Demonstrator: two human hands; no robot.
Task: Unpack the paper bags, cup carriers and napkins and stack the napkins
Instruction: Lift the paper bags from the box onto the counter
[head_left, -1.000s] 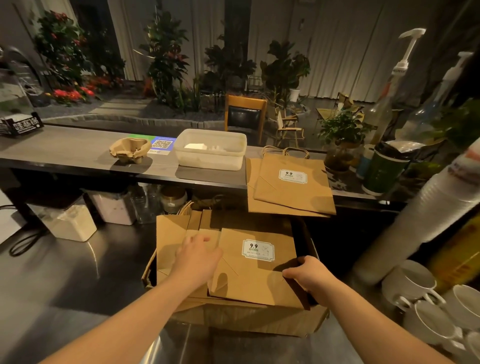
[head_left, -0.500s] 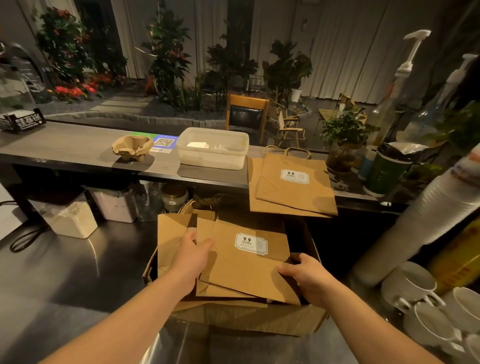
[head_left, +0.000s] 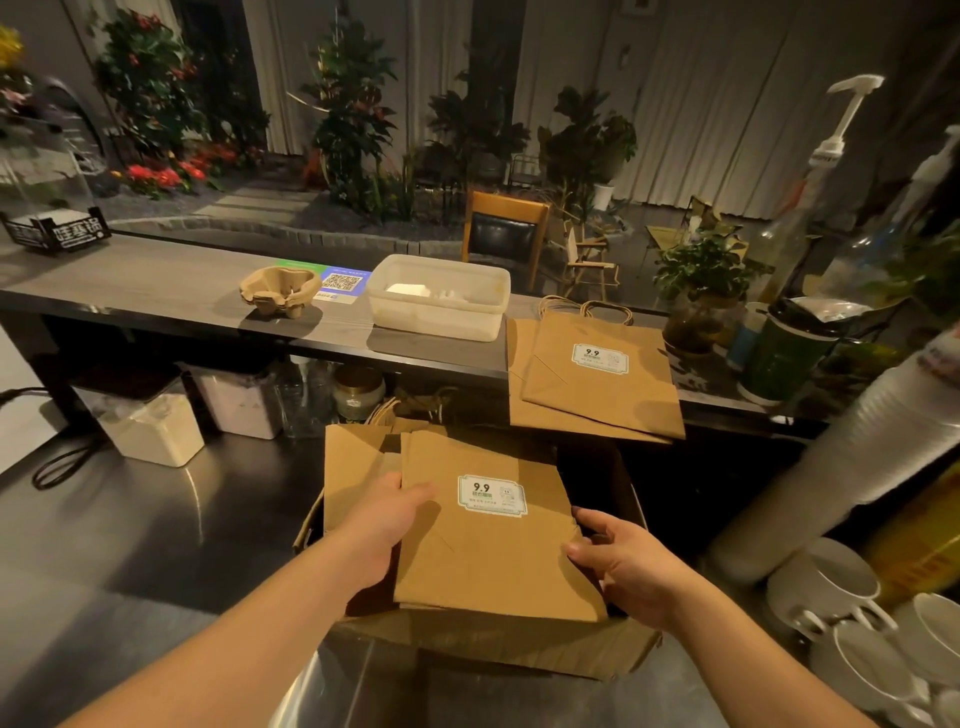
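Since half a second ago, the top paper bag (head_left: 493, 525) has come up a little higher out of the cardboard box (head_left: 498, 644), and its near edge is now lifted toward the person. Left hand (head_left: 387, 514) holds the bag's left edge, with the thumb on top and the fingers hidden under the paper. Right hand (head_left: 618, 558) grips the right edge near the lower corner; its fingers curl around the edge.

More folded bags (head_left: 358, 467) lie in the box below and to the left of the lifted one. Two bags already taken out (head_left: 597, 379) rest on the upper counter (head_left: 156, 291), beyond the box and a little to its right. On the same counter, further left of the box, stand a cup carrier (head_left: 280, 291) and a plastic tub (head_left: 441, 299).

I judge the bag to be very light and thin, stiff only along its folds, so it can bend or crease if one corner alone is pulled. Holding both side edges, as now, looks the safest way. It lies flat with the label (head_left: 492, 496) up. Its long axis runs away from the person, and the top end seems to point to the far side of the box; I cannot see its handles.
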